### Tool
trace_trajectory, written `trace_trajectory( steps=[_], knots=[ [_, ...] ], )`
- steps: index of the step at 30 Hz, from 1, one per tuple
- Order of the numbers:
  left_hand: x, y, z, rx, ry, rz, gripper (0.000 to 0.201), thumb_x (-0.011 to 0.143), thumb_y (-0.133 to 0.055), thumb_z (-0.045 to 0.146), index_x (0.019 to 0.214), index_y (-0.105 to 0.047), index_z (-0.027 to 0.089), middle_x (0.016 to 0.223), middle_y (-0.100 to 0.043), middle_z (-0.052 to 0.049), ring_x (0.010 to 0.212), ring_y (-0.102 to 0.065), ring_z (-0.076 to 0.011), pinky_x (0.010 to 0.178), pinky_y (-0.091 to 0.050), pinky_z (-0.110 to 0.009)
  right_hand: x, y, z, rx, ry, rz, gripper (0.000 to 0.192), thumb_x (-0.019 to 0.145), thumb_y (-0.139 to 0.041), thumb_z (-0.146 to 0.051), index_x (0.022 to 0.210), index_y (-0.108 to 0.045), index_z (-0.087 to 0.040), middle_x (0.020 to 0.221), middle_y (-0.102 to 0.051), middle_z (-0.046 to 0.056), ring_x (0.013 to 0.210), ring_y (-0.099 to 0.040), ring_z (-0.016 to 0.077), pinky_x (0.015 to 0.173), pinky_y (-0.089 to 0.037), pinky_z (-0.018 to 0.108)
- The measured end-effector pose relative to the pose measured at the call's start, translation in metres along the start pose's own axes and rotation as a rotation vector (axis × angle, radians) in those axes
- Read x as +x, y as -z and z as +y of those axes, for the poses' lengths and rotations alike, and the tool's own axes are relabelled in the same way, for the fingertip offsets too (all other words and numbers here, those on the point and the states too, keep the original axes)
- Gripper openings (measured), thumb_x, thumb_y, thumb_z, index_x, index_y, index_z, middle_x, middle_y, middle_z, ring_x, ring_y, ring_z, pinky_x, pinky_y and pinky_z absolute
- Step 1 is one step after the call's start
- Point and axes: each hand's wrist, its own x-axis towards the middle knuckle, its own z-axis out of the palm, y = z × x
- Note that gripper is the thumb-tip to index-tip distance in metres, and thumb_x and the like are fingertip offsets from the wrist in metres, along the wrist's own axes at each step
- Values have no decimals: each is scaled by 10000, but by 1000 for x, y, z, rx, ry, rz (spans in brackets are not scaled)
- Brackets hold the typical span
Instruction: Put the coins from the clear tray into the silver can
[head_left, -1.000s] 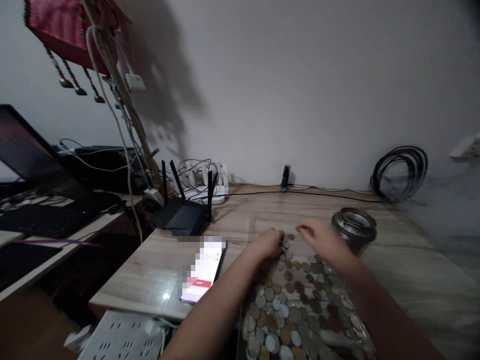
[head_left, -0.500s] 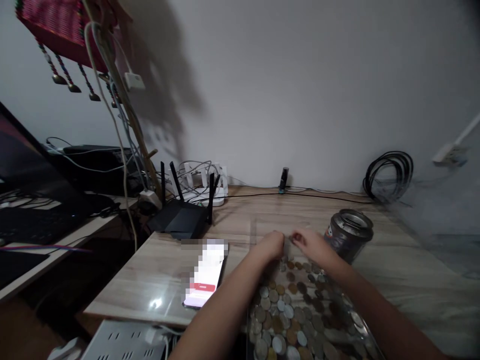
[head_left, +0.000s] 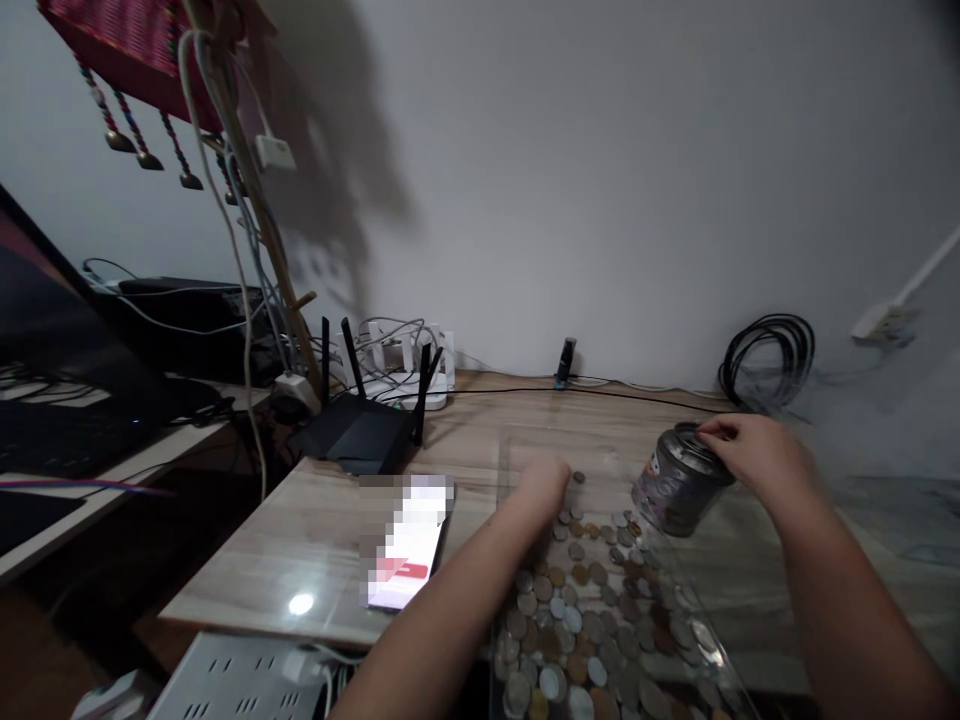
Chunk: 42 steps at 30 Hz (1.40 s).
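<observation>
No legible text; tin label, phone screen blurred

Dim indoor light is falling from above, leaving a small glare spot on the tabletop left of the left hand. The right hand is blurring slightly, and edges are bending and darkening.

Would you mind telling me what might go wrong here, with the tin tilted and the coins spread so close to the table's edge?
1. The right hand rests on the top of the tilted tin; it might tip over onto the coins.
2. The coins lie on a clear tray that reaches the near table edge; the left hand sweeping among them could push some off.
3. The phone lies beside the left forearm and could be nudged.
</observation>
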Motion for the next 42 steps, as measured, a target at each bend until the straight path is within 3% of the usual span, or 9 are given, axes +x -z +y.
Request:
trace_trajectory(
  steps=[6,9,12,18,23,28,35,39,42],
  knots=[
    [-12,8,18,853,18,145,315,675,-463,17,941,-613,98,1078,-571,-160,1103,-468,-269,960,-323,-388,-5,-18,-17,68,251,220,264,754,-463,-334,829,-660,-175,886,-661,91,812,-563,212,686,-392,301],
    [-14,10,21,1072,-24,209,327,696,-449,45,966,-606,141,1011,-610,-125,983,-551,-217,848,-421,-311,-20,-57,-53,103,427,-142,267,800,-393,-276,882,-629,-184,915,-655,64,830,-573,164,708,-394,248],
    [-11,11,19,1103,-48,273,304,705,-458,75,953,-609,164,974,-624,-110,943,-568,-198,805,-436,-283,-29,-104,-81,-101,322,-473,288,769,-469,-271,1004,-578,-144,965,-641,122,838,-586,198,670,-388,262],
    [-2,13,8,979,-89,335,251,709,-483,118,903,-626,188,920,-645,-88,877,-589,-199,723,-442,-273,-23,-143,-84,-125,262,-486,207,754,-497,-232,920,-584,-143,914,-650,93,818,-584,178,625,-361,239],
    [4,13,5,744,-194,377,210,691,-499,118,841,-639,158,833,-662,-65,781,-595,-155,676,-431,-232,-33,-118,-88,-70,287,-385,149,742,-500,-204,846,-600,-166,863,-654,57,788,-571,148,631,-351,225],
    [11,12,3,426,-200,364,133,660,-539,115,746,-640,117,668,-646,-38,630,-588,-114,585,-430,-199,-19,-43,-54,136,176,206,227,741,-494,-379,779,-633,-203,821,-653,51,788,-562,178,608,-366,253],
    [3,9,15,-119,-79,175,47,639,-595,89,608,-565,109,498,-572,16,454,-513,-54,524,-429,-180,23,-16,17,163,-6,4,199,568,-602,-364,621,-654,-180,616,-644,35,567,-558,167,476,-348,248],
    [-5,10,21,-310,-55,115,123,586,-677,147,603,-561,108,525,-588,6,514,-553,-64,528,-428,-173,17,-19,20,142,-19,-29,215,591,-589,-375,649,-675,-187,621,-650,38,579,-566,178,479,-356,259],
    [-8,11,22,-360,-59,97,200,527,-720,217,628,-584,110,590,-608,-8,567,-572,-87,493,-408,-173,0,-17,3,118,59,152,230,653,-542,-362,700,-683,-188,701,-664,55,649,-578,197,528,-387,280]
  ],
)
